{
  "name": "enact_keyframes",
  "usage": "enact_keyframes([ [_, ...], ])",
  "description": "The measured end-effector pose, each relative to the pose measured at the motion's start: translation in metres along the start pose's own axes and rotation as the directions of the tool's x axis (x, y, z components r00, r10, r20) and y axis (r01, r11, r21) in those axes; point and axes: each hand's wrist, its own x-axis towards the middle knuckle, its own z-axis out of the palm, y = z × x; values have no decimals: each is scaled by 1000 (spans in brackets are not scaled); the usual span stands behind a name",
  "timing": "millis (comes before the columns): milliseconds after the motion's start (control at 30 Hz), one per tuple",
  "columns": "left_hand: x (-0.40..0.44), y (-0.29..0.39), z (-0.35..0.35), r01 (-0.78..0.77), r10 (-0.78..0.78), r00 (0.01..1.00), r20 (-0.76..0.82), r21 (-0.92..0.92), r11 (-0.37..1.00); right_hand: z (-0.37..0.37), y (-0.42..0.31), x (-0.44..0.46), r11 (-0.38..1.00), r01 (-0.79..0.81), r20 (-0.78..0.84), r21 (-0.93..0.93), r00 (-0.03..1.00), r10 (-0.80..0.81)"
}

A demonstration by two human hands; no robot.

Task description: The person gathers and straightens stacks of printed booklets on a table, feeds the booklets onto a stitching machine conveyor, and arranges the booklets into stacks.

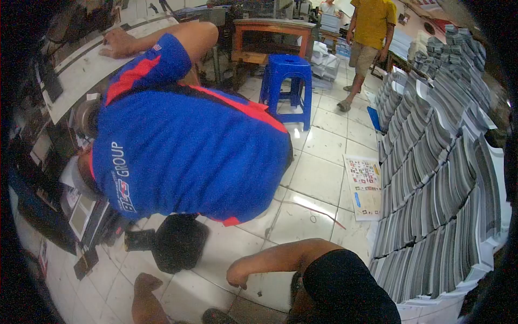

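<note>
Right hand (238,274) loosely clenched above white tiled floor (324,141), left hand (147,282) too unclear to tell, one blue plastic stool (290,65) far.

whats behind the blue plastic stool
An orange-brown wooden table stands behind the blue stool, with white bundles to the right. The stool's seat and legs hide whatever is directly behind them.

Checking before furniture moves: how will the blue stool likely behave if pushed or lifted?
The blue stool looks like moulded plastic with open sides, so probably light for its size and fairly stiff. On shiny tiles it would likely slide; its splayed legs should resist tipping unless pushed high.
</note>
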Motion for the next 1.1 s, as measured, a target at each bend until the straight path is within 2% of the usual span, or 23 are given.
enact_keyframes([
  [67,-9,4,-2,43,-53,984,-170,-66,997,-2,-2,-2,999,-36,6,5,999,36],
  [100,-9,5,-2,42,-53,984,-171,-65,997,0,0,0,999,-36,6,5,999,36],
  [167,-9,6,1,46,-64,959,-277,-71,996,6,5,10,997,37,11,-71,999,-36],
  [200,-8,4,4,47,-64,959,-277,-70,996,6,5,14,997,37,11,-72,999,-36],
  [267,-5,-4,11,12,-53,952,-300,-138,990,4,6,20,995,-99,149,-19,984,100],
  [300,-4,-6,21,12,-53,953,-300,-137,990,1,2,13,995,-98,148,-18,984,100],
  [333,-3,-6,39,22,-261,914,-310,-605,796,-5,-5,0,996,-82,99,-26,992,84],
  [367,-1,-9,53,-23,-446,869,-215,-917,398,-8,-9,-7,997,-65,49,-35,997,67],
  [500,11,-23,80,-96,-366,886,-283,-886,453,13,7,24,991,31,102,-133,995,-18],
  [567,15,-24,88,-133,-521,841,-147,-989,64,19,12,30,987,77,73,-141,995,-67],
  [600,13,-23,81,-134,-522,840,-148,-989,64,21,13,31,987,76,73,-142,995,-66],
  [667,6,-21,59,213,-491,865,98,-960,184,22,15,33,982,86,73,-167,995,-75],
  [700,4,-15,45,213,-492,865,98,-960,184,22,15,32,982,86,73,-167,995,-75],
  [733,2,-10,32,275,-475,872,117,-921,277,21,13,30,984,74,67,-160,996,-64],
  [800,2,-10,32,331,-461,877,139,-869,368,18,10,24,986,63,62,-153,997,-54],
  [867,5,-16,44,240,-468,840,275,-962,-133,13,7,17,996,38,55,-82,998,-34],
  [900,5,-16,43,237,-478,827,298,-954,-185,15,7,19,996,39,56,-83,998,-34],
  [1033,5,-14,40,292,-492,836,241,-956,28,16,-2,26,988,-26,118,-152,992,44],
  [1100,1,-14,40,280,-497,844,202,-956,88,20,-2,30,984,-31,143,-177,988,57],
])
